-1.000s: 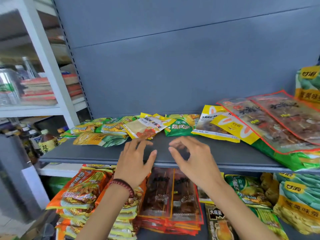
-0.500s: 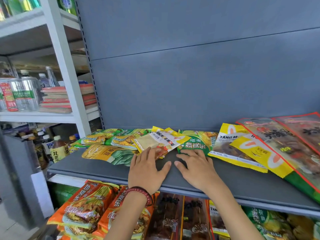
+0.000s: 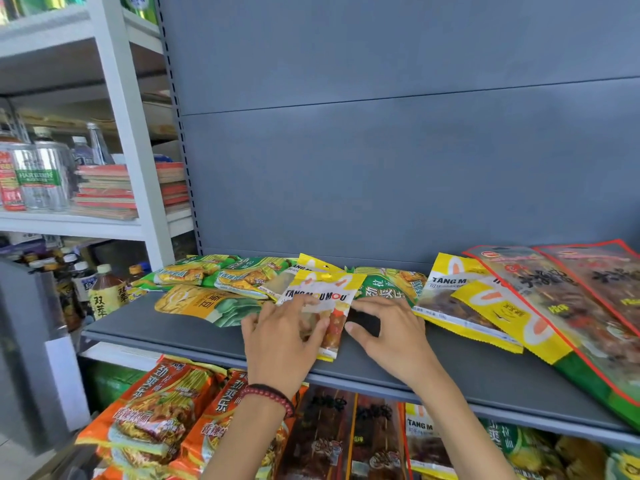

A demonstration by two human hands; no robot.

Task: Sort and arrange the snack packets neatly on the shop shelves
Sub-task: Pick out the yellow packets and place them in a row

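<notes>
A small yellow-and-white TANG MOUMOU packet (image 3: 327, 299) lies near the front of the grey shelf (image 3: 194, 337). My left hand (image 3: 280, 344) holds it, with fingers and thumb spread over its left half. My right hand (image 3: 391, 334) is just to its right, thumb and forefinger curved and touching the packet's right edge. Behind it lie green-and-yellow packets (image 3: 239, 275), and a yellow-green packet (image 3: 207, 303) sits to the left. Larger yellow TANG packets (image 3: 460, 299) and long red-edged packets (image 3: 561, 299) overlap on the right.
The lower shelf holds orange noodle packets (image 3: 156, 420), dark skewer packets (image 3: 325, 434) and green packets (image 3: 523, 452). A white rack (image 3: 124, 133) on the left carries bottles (image 3: 41, 174), stacked books (image 3: 107, 192) and a tea bottle (image 3: 105, 292). A grey back panel (image 3: 381, 150) closes the shelf.
Both hands moved from the bare shelf front to the packet pile. The small TANG MOUMOU packet came forward out of the pile and now lies with its print upright under my left hand.
</notes>
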